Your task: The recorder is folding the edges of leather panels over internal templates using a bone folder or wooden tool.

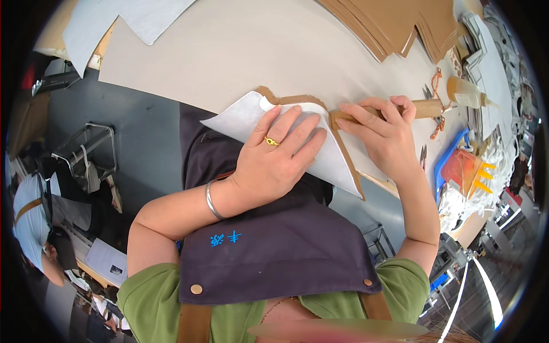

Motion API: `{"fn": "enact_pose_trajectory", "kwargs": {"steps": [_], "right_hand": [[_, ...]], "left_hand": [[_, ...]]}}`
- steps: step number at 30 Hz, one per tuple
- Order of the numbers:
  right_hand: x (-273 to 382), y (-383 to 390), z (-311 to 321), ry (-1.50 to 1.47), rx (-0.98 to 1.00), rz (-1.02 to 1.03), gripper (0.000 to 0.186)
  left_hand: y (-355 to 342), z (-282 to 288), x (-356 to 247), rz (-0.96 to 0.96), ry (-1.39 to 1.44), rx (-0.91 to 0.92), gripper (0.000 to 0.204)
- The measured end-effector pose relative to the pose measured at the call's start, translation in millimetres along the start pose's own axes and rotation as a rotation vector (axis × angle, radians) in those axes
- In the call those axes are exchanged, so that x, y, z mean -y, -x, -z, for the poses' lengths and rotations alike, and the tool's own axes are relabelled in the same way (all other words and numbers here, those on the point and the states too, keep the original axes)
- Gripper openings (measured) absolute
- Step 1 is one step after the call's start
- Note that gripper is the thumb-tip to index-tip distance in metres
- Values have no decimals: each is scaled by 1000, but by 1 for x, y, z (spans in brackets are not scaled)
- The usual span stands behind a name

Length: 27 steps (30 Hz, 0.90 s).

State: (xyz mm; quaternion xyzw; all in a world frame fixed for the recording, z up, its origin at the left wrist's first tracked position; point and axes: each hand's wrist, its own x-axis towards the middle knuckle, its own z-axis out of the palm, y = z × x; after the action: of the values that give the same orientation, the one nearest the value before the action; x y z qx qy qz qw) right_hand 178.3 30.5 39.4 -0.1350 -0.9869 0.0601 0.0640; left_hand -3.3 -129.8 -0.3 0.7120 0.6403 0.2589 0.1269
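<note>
A white-backed panel with a brown edge [337, 166], apparently leather or something like it, lies over the near table edge. My left hand [280, 154] rests on it, fingers spread flat across the white face. Just right of the panel, my right hand [380, 131] is closed round a long brown stick-like tool [423, 108]. The tool's left end meets the panel's brown edge near my fingertips, and its other end points right. Its exact kind does not show.
Stacked brown cut pieces [389, 26] lie at the far side, with white pieces [134, 17] at far left. At right are a glue-like bottle [464, 92], scissors [440, 120] with orange cord, and a blue tray [449, 157]. Another person [34, 211] sits at left.
</note>
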Motion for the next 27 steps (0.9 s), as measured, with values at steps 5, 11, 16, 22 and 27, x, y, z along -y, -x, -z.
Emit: {"fn": "enact_pose_trajectory", "kwargs": {"steps": [5,11,16,22,27], "right_hand": [[1,-1,1,-11,-12,-6,22],[-9,-14,-2,-21,-33,61,21],[-20,-28,-1,-48,-15,153,20],[-27,-46,1,-44,-13,276,18],[-34,-58,-3,-71,-52,408,13]], "left_hand": [[-1,3,-4,-6,-3,48,54],[-1,3,-6,-14,-73,73,58],[0,2,-5,-16,-103,80,59],[-1,7,-7,-13,-115,92,56],[-4,10,-9,-19,-161,73,44]]}}
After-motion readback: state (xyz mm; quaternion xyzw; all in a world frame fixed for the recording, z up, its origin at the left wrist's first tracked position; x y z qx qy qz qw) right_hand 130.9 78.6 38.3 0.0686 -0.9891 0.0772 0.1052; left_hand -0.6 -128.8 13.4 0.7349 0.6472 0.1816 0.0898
